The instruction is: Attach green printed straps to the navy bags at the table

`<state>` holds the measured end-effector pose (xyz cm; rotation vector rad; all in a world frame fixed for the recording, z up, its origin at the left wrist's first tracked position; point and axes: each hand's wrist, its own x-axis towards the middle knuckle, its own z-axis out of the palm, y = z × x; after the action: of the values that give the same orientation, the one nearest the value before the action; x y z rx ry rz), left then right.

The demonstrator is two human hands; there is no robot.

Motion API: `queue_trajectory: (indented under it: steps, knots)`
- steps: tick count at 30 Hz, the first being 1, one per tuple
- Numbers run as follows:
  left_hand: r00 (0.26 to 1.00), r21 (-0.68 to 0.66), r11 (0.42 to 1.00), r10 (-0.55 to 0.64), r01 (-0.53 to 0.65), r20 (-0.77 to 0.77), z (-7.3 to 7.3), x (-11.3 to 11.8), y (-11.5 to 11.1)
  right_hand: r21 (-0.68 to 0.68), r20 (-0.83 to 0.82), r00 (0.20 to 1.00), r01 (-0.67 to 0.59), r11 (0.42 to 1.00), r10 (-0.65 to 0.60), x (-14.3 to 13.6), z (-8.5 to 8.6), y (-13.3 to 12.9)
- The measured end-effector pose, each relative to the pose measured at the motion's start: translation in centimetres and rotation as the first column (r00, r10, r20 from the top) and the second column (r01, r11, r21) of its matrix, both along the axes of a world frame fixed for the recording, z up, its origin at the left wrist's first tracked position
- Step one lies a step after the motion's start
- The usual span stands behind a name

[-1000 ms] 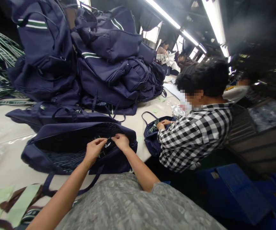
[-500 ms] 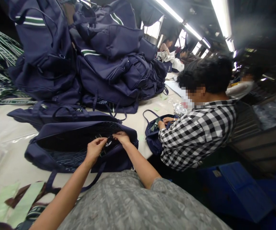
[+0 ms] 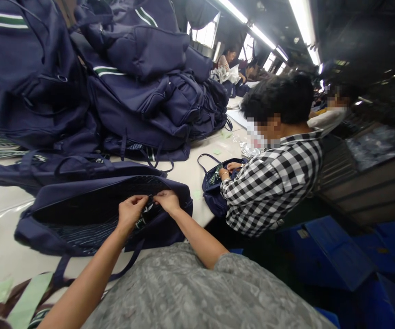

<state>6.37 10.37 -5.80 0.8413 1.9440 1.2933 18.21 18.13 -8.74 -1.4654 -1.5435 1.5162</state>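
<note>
A navy duffel bag lies gaping on the table before me, its dark lining thinly striped in a light colour. Over the right part of its opening, my left hand is closed in a pinch. Close beside it, my right hand pinches too, the fingertips of both nearly meeting. Whatever small dark piece they hold is too fine to name. Just beneath hangs a green and white bit of material inside the bag. One carrying handle loops down the bag's near side.
Behind the bag lies another flat navy bag, with a tall heap of navy bags further back. A co-worker in a checked shirt handles a smaller navy bag to the right. Pale green strips lie front left; blue bins stand right.
The view has swung slightly to the right, so the bags appear further left. Both hands keep their pinch over the bag's opening, with the fingertips drawn slightly closer together.
</note>
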Motion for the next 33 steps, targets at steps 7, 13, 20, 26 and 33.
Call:
queue_trajectory:
  steps: [7, 13, 20, 26, 33]
  knots:
    - [0.934, -0.129, 0.989, -0.113, 0.073, -0.340, 0.6, -0.1, 0.1, 0.268, 0.255, 0.967, -0.055, 0.962, -0.016, 1.0, 0.9, -2.0]
    - [0.902, -0.164, 0.984, -0.135, 0.073, -0.411, 0.8, 0.3, -0.1, 0.305, 0.350, 0.937, -0.105, 0.946, -0.009, 1.3, 2.0, -2.6]
    - [0.860, -0.223, 0.971, -0.190, 0.092, -0.474, 0.9, 0.3, -0.1, 0.358, 0.410, 0.912, -0.151, 0.922, -0.009, 1.4, 2.6, -3.1]
    - [0.833, -0.237, 0.968, -0.197, 0.082, -0.517, 1.2, 0.7, 0.1, 0.419, 0.444, 0.896, -0.184, 0.889, -0.024, 1.4, 2.5, -3.5]
    - [0.985, -0.078, 0.995, -0.074, 0.063, -0.156, 0.6, 0.9, 0.5, 0.487, 0.511, 0.859, -0.252, 0.836, -0.039, 1.4, 2.1, -3.8]
